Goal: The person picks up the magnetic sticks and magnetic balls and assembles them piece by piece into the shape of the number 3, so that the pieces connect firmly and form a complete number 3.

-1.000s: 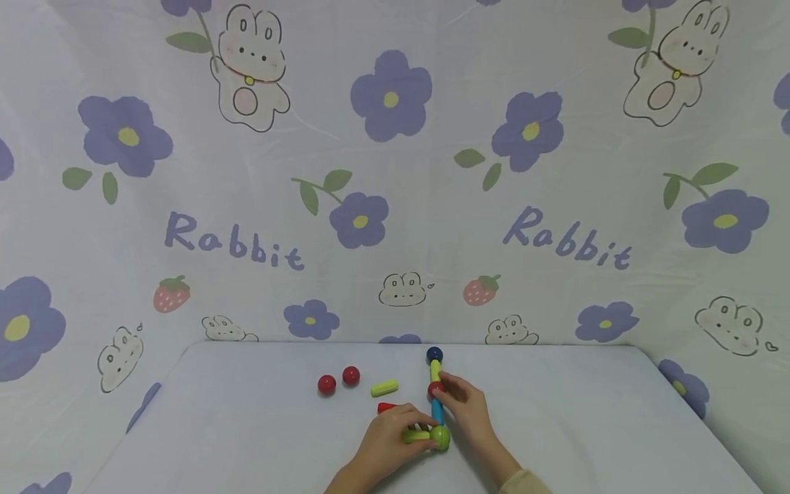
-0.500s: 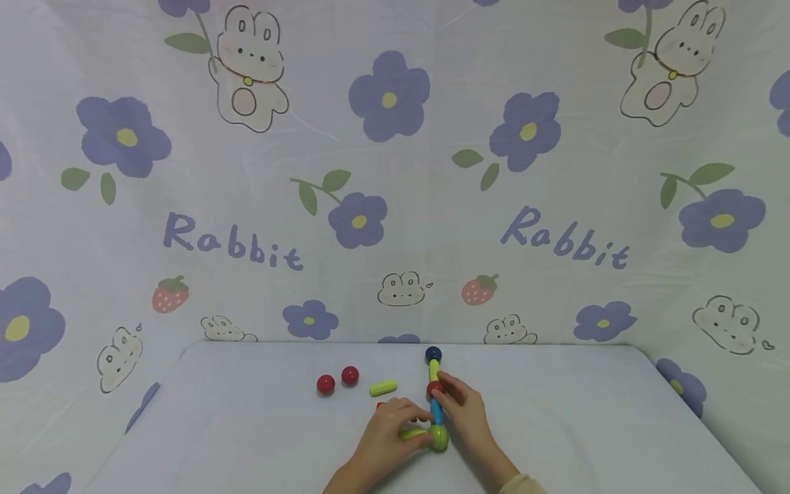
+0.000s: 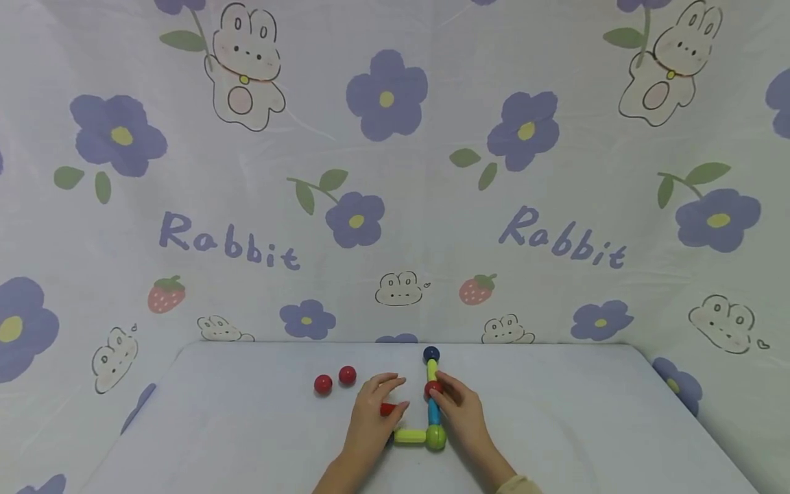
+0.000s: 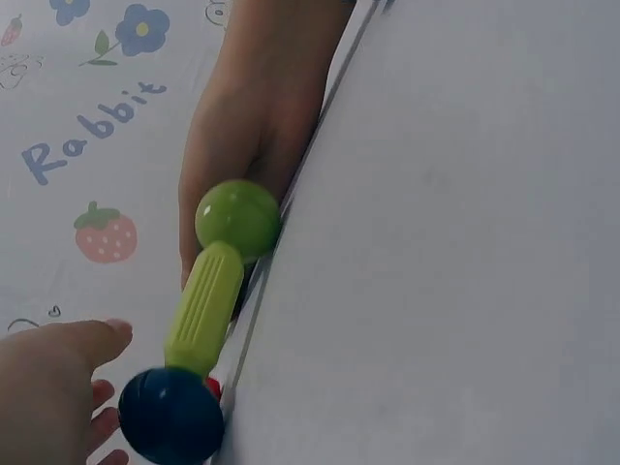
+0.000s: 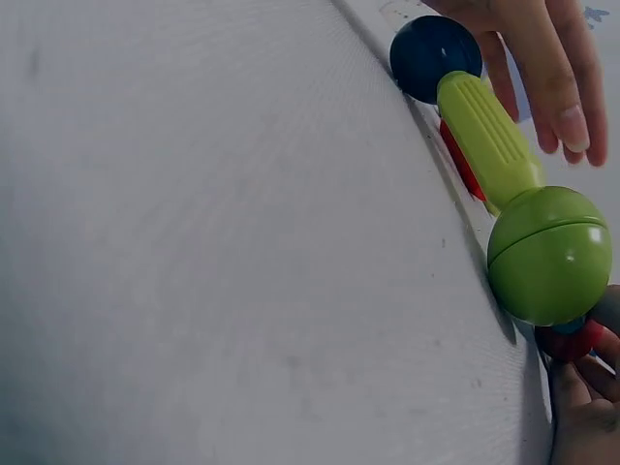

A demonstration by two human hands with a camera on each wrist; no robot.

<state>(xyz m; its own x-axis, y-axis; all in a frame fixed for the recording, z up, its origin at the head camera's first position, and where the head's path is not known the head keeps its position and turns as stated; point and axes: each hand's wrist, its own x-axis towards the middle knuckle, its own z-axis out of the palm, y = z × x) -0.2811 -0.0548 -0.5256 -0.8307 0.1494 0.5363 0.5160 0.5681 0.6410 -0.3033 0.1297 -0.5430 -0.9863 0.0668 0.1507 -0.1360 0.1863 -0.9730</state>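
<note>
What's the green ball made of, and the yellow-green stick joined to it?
The green ball looks like glossy plastic: it has bright highlights and a seam line. The yellow-green stick is probably plastic too, less shiny, with molded-looking grooves. I can't see what's inside.

Soft light fills the head view; both wrist views are dimmer. Glints mark the green ball (image 5: 549, 257); shadows on the table (image 3: 247, 418) are faint.

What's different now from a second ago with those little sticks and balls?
The left hand let go of the lime rod by the green ball and moved left and slightly forward, toward the red rod. The right hand still holds the red ball; the blue rod and navy ball stayed put.
</note>
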